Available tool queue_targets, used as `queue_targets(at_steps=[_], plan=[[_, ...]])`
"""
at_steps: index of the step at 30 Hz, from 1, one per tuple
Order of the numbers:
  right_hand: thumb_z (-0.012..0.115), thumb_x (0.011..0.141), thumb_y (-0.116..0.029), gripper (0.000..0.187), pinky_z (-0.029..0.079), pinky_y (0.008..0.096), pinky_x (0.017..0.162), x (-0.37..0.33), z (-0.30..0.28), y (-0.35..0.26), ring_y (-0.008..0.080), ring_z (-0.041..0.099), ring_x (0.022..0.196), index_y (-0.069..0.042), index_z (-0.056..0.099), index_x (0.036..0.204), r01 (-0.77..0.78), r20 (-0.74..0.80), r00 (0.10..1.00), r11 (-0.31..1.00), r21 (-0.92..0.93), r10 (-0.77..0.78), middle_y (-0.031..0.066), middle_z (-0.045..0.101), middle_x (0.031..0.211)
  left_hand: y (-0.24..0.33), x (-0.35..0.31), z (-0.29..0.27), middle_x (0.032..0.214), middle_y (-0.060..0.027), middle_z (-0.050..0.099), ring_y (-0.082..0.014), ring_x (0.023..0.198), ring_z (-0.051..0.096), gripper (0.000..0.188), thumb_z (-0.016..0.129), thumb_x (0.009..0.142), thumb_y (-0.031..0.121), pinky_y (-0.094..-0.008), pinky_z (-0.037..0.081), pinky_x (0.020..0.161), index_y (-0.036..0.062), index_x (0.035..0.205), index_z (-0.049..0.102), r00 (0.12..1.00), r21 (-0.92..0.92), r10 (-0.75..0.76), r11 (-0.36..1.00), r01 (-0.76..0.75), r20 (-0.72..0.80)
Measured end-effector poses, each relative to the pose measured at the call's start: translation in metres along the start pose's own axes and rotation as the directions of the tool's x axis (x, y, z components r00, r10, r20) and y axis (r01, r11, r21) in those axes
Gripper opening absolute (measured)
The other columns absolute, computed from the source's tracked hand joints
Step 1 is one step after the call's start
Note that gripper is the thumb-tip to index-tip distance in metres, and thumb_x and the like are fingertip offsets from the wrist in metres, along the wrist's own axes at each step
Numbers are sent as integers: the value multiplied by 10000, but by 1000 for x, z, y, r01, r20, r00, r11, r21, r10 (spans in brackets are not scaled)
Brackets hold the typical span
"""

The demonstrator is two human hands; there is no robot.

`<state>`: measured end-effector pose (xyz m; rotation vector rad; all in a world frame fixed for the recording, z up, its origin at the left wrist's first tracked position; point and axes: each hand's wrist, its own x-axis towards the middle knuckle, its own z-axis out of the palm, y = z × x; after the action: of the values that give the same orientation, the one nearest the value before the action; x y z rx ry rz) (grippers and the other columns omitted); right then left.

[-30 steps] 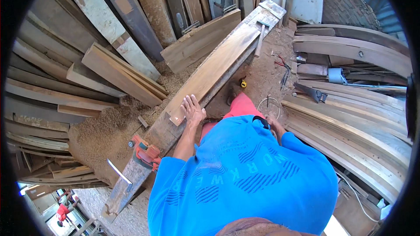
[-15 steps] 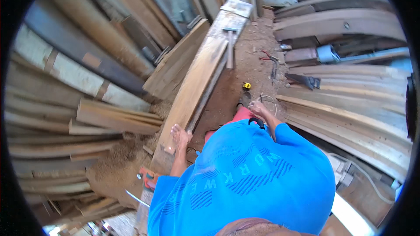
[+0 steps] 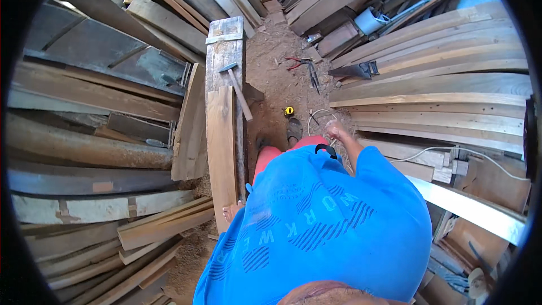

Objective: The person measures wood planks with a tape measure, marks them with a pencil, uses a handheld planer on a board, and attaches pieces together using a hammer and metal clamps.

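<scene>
A light brown wooden board [image 3: 221,141] lies lengthwise on a worn plank bench [image 3: 223,53] left of my legs. My left hand [image 3: 230,211] rests at the board's near end with its fingers apart, partly covered by my blue shirt. A hammer [image 3: 240,93] with a wooden handle lies across the bench and the board's far end, its handle jutting over the right edge. My right hand [image 3: 337,130] hangs beside my right thigh with curled fingers; what they hold, if anything, is hidden. A pale cable [image 3: 314,114] loops close by it.
On the dusty floor lie a yellow tape measure [image 3: 289,111], red-handled pliers [image 3: 294,63] and a dark tool [image 3: 314,76]. A handsaw [image 3: 355,70] rests on stacked planks [image 3: 429,87] at the right. More boards [image 3: 96,152] crowd the left side.
My view has turned, so the bench now stands nearly upright in the picture. My left hand sits lower and is more covered by the shirt. The orange tool near it has left the view.
</scene>
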<state>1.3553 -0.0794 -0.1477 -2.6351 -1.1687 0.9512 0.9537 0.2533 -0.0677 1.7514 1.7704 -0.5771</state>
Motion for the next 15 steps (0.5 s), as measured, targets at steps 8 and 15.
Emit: queue_targets(at_steps=[8, 15], plan=[[581, 712, -280, 249, 522, 502, 702, 18, 51, -19, 368, 682, 811, -98, 736, 783, 18, 58, 998, 1000, 1, -18, 198, 693, 889, 40, 48, -5, 1306, -274, 566, -372, 1271, 525, 704, 674, 847, 521, -489, 421, 1050, -33, 1255, 526, 899, -210, 244, 962, -176, 364], [569, 738, -309, 261, 532, 479, 682, 53, 33, -20, 356, 685, 802, -105, 731, 729, -33, -224, 974, 999, 34, 39, 154, 709, 827, 35, 139, -134, 1218, -253, 652, -365, 1201, 597, 609, 655, 859, 541, -511, 470, 992, 3, 1145, 660, 732, 102, 69, 977, -186, 677]])
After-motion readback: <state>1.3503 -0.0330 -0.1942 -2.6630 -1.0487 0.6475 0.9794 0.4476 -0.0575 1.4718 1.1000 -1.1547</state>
